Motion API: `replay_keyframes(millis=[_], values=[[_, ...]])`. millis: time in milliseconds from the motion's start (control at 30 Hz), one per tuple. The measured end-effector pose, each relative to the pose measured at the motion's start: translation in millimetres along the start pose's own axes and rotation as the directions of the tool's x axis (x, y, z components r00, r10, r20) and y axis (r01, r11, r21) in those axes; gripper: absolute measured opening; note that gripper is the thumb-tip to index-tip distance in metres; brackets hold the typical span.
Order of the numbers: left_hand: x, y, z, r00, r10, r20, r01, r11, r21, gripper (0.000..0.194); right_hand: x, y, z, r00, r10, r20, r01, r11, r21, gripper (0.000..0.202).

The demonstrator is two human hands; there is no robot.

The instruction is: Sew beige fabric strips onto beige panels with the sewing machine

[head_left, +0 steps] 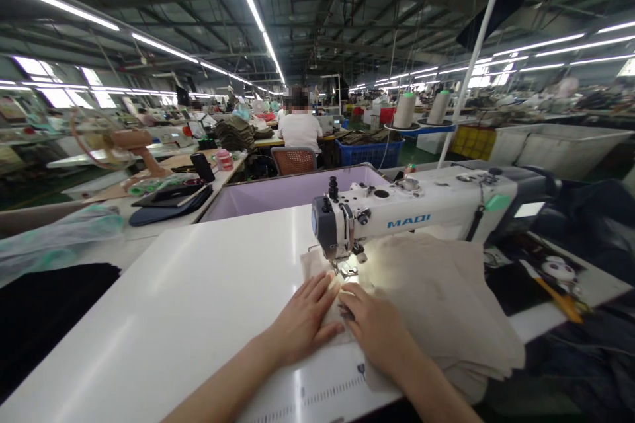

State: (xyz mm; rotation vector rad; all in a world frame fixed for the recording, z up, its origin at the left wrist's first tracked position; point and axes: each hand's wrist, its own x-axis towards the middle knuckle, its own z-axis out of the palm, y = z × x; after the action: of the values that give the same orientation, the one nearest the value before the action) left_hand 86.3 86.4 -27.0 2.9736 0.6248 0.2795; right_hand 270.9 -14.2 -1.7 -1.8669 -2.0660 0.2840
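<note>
A white sewing machine (397, 211) marked MAQI stands on the white table, its work light shining at the presser foot (348, 269). Beige fabric (431, 297) lies under the foot and spreads to the right in a loose, layered pile. My left hand (308, 310) presses flat on the fabric just in front of the foot, fingers stretched out. Close beside it, my right hand (370, 317) has its fingers curled, the fingertips on the cloth near the needle area. A small dark metal tool (346, 311) shows within its grip; its kind is mostly hidden.
A lilac-lined bin (297, 192) lies behind the table (198, 291). At left are a fan (129, 142), dark pouches (173, 201) and black cloth (49, 317). Thread cones (405, 111) stand behind the machine. Yellow-handled scissors (560, 297) lie at right. A seated person (300, 129) is farther off.
</note>
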Motion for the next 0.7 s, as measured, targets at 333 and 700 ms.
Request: replay_keyframes(millis=[333,700], values=[[-23.5,15.9,-35.1,0.978,-0.206,0.024,0.204,0.976,0.08,0.043,-55.7,49.6,-28.4,0.962,0.213,-0.169,-0.221,0.975,-0.028,0.022],[-0.3,-11.0,-6.6,0.964,-0.259,-0.066,0.266,0.953,0.146,0.046,-75.5,25.3,-26.2,0.986,0.16,0.056,-0.153,0.982,-0.114,0.011]])
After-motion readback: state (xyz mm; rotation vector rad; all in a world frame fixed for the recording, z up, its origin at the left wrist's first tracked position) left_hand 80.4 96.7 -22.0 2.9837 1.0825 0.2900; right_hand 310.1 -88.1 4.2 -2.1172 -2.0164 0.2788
